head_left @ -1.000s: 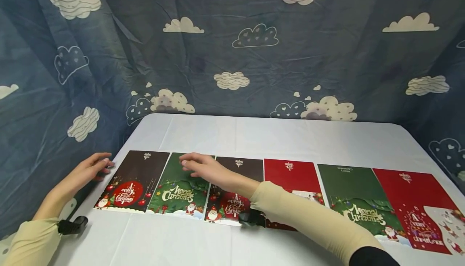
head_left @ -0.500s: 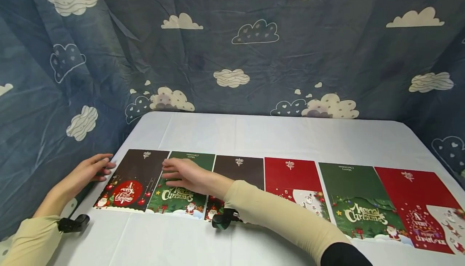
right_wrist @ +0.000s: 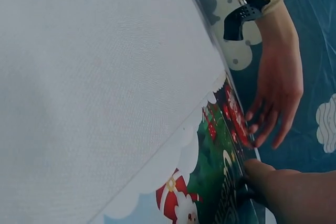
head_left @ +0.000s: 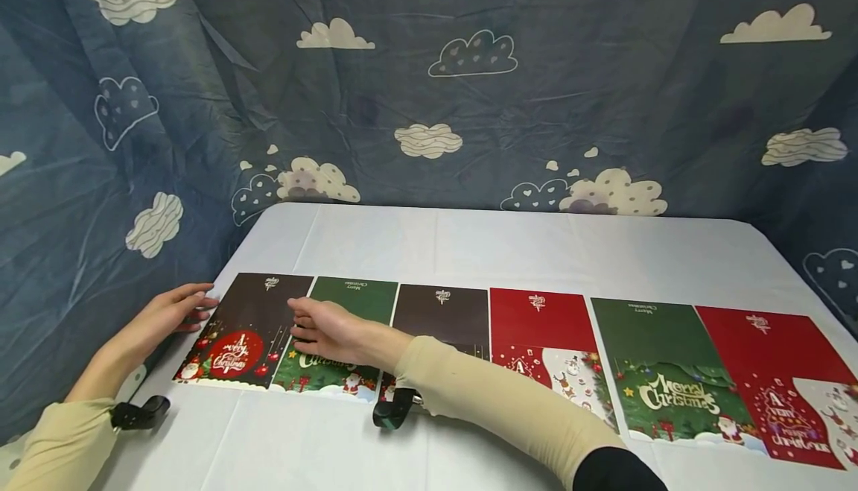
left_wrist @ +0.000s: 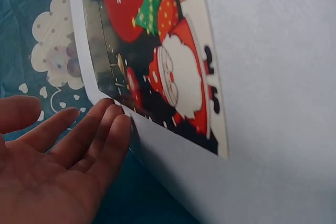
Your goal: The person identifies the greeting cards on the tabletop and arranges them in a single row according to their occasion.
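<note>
My left hand [head_left: 159,320] is at the table's left edge, beside a dark Christmas card [head_left: 271,320]. Its fingers are relaxed and hold nothing; in the left wrist view the fingertips [left_wrist: 118,124] come close to the card's edge, and contact is unclear. My right hand [head_left: 330,331] lies over a green card [head_left: 362,297] printed "Merry Christmas". Its loosely bent fingertips reach the seam with the dark card, and nothing shows in its grasp. Whether they touch the cards cannot be told. In the right wrist view the thumb [right_wrist: 262,174] is near the green card, the fingers mostly hidden.
To the right, another dark card [head_left: 442,316], a red card [head_left: 543,320], a second green card [head_left: 643,331] and a second red card [head_left: 771,342] continue the row on the white table [head_left: 429,245]. My right forearm covers parts of the middle cards. A cloud-patterned curtain [head_left: 375,111] stands behind.
My right hand has moved left across the first green card to its left edge, uncovering more of the second dark card's top and the red card. The left hand has hardly moved.
</note>
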A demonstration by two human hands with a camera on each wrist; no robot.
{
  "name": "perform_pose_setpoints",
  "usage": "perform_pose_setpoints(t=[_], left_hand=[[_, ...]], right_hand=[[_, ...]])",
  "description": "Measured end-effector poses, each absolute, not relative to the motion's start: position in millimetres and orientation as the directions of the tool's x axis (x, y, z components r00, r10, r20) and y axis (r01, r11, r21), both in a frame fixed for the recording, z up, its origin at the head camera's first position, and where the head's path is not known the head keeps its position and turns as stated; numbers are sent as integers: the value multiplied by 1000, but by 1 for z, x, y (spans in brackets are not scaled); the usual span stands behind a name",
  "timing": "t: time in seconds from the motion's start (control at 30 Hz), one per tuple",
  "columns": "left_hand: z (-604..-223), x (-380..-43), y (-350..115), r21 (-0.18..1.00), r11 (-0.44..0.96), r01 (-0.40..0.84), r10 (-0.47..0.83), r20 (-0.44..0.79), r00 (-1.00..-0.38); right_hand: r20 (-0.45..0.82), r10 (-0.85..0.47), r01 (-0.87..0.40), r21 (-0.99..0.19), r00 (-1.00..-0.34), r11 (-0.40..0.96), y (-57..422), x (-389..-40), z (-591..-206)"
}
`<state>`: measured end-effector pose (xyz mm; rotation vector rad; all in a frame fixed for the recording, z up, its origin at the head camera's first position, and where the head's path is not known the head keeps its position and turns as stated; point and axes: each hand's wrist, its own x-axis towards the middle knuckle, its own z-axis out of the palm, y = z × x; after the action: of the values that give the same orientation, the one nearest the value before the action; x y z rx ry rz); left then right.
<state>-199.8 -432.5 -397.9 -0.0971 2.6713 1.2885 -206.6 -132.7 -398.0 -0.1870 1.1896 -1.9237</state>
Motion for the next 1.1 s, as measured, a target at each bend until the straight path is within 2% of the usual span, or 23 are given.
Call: perform_pose_setpoints(t=[0.17, 0.3, 0.6, 1.1], left_hand=[[-415, -209, -444, 754, 642, -139, 0, -181, -983], [-411, -206, -440, 747, 646, -157, 0, -205, -979], [-388, -198, -420, 820, 539, -193, 34, -250, -968], [-398, -210, -429, 874, 411, -260, -16, -279, -960]], right_hand=[[-283, -719, 574, -795, -635, -194, -133, -205, -399], [-282, -723, 584, -786, -630, -202, -133, -204, -401], [-267, -734, 577, -791, -624, -203, -133, -203, -404], [-256, -727, 555, -807, -637, -202, -135, -202, -405]])
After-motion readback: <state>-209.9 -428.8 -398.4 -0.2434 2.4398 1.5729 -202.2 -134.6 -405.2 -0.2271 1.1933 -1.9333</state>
